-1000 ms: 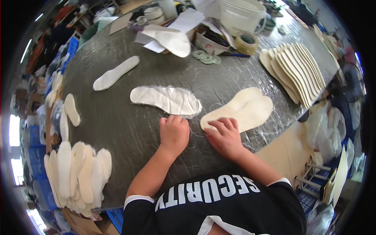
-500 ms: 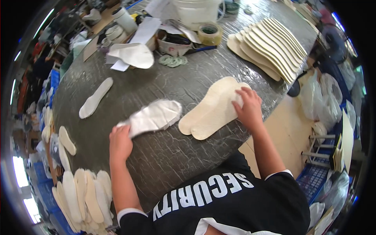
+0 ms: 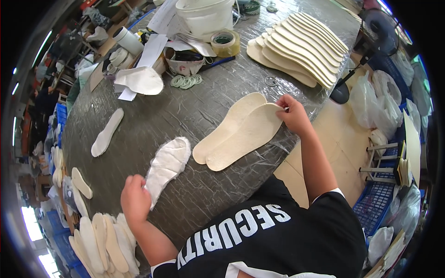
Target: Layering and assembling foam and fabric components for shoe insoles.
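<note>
My left hand [image 3: 136, 197] is closed on the lower-left edge of a white, fuzzy-edged insole [image 3: 169, 164], whose quilted-looking face is turned up. To its right, two cream felt insoles overlap on the dark table: a rear insole [image 3: 227, 123] and a front insole [image 3: 248, 136]. With its fingers pinched together, my right hand [image 3: 295, 113] grips the front insole at its wide right end. A fanned stack of cream insoles [image 3: 303, 48] lies beyond my right hand.
A plastic-covered table [image 3: 139, 148] spreads before me. At the back stand a white bucket [image 3: 204, 18], tape rolls [image 3: 225, 44] and green rings [image 3: 187, 82]. Finished-looking insoles [image 3: 102, 241] crowd the near left. A black fan [image 3: 380, 37] stands beyond the right edge.
My left hand has come nearer, and the white insole has swung more upright, nearer and leftward. My right hand has gone from resting on the front cream insole to pinching its end.
</note>
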Motion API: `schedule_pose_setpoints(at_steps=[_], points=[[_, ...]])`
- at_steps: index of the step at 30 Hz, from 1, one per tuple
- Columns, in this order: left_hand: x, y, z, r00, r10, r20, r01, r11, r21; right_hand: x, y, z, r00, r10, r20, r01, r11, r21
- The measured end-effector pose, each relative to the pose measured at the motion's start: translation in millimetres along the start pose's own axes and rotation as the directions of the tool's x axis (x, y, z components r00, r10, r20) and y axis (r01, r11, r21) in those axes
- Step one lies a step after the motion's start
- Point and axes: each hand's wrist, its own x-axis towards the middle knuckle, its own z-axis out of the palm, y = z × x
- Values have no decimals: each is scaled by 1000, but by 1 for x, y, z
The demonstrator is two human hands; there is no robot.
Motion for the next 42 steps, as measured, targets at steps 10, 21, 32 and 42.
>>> schedule_pose_setpoints(at_steps=[10,21,32,42], points=[[90,191,97,603,797,30,-727,565,-390,-56,-26,-29,975,-215,63,215,977,2],[111,195,134,711,693,-120,-611,525,-592,-121,-95,-130,636,-748,-187,743,530,408],[98,180,101,784,620,34,84,-53,-995,-92,-115,-83,651,-651,-391,728,389,565],[-4,62,11,874,483,-48,180,-413,-893,-38,-181,85,779,-623,-72,382,380,843]])
